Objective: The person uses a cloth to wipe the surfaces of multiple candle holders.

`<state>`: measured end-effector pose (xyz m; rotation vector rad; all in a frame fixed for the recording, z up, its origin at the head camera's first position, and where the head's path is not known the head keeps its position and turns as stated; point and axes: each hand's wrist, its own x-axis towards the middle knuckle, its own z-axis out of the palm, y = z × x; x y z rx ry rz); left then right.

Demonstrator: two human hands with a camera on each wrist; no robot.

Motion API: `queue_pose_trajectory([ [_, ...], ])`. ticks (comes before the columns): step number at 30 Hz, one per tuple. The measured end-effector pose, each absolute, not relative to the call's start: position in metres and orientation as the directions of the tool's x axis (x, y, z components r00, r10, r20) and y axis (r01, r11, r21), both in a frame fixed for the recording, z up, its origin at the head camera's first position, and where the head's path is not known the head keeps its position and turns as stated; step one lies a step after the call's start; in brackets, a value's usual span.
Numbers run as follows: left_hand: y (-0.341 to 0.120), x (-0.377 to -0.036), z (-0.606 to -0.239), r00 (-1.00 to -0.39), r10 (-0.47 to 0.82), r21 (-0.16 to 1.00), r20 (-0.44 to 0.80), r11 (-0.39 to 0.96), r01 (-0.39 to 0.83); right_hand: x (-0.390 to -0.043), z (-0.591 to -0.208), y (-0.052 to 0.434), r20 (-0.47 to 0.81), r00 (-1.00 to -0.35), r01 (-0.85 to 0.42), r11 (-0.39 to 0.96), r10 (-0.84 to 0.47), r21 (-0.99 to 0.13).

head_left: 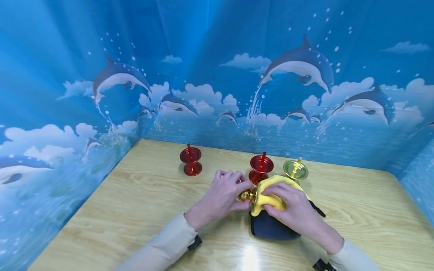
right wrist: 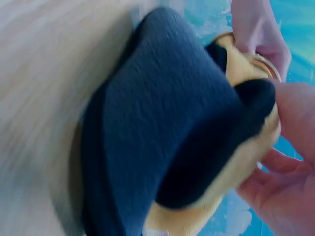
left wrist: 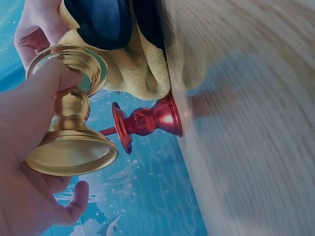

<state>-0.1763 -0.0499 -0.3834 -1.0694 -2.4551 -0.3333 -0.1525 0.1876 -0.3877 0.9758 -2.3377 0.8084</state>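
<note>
- The wooden table is the biggest thing, with a blue dolphin curtain standing behind it.
- The cloth is yellow on one side and dark blue on the other. It sits near the front middle of the table, bunched over one end of the gold candle holder.
- The right hand lies on top of the cloth, fingers curled round it and pressing it on the gold holder.
- The left hand has its fingers and thumb wrapped round the gold holder, which is shiny and lies on its side.
- Behind the hands stand two red candle holders and another gold one.
- No words show anywhere.
</note>
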Motion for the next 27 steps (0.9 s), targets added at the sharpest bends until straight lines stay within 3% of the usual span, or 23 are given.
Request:
queue_pose_trajectory([
  [4,-0.050,-0.176,-0.384,-0.596,0.631,0.047,0.497,0.666,0.744,-0.155,-0.392,0.183,0.655,-0.599,-0.770,0.555,-0.460,-0.315],
  [16,-0.058,-0.176,-0.383,-0.645,0.625,0.194,0.440,0.635,0.748,-0.147,-0.391,0.192,0.558,-0.730,-0.678,0.525,-0.396,-0.514],
  [27,-0.062,-0.177,-0.380,-0.683,0.615,0.272,0.395,0.631,0.726,-0.145,-0.385,0.193,0.555,-0.730,-0.682,0.477,-0.398,-0.555],
])
